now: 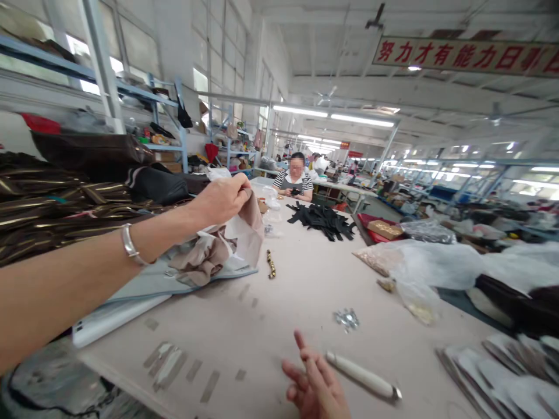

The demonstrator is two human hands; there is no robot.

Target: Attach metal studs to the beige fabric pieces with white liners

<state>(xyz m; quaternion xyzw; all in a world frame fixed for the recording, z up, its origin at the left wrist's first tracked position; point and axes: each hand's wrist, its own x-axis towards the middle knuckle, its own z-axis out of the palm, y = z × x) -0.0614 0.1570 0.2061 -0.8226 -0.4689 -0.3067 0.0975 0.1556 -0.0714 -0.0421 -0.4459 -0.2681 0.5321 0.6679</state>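
Note:
My left hand (220, 199) reaches out over the table with a silver bangle (130, 245) on the wrist. Its fingers pinch the upper edge of a beige fabric piece (247, 230), lifting it off a small heap of tan cloth (205, 256). My right hand (314, 384) rests at the near edge of the table, fingers loosely spread and holding nothing. A white-handled tool (362, 377) lies just to its right. A small brass chain piece (271, 265) lies on the table beside the fabric.
The long pale table (279, 314) bears a small metal cluster (347, 319), plastic bags (419, 270), black cut pieces (323, 220) and grey pieces (502, 366). Striped brown fabric (48, 203) is stacked at left. A person in a striped shirt (294, 181) sits at the far end.

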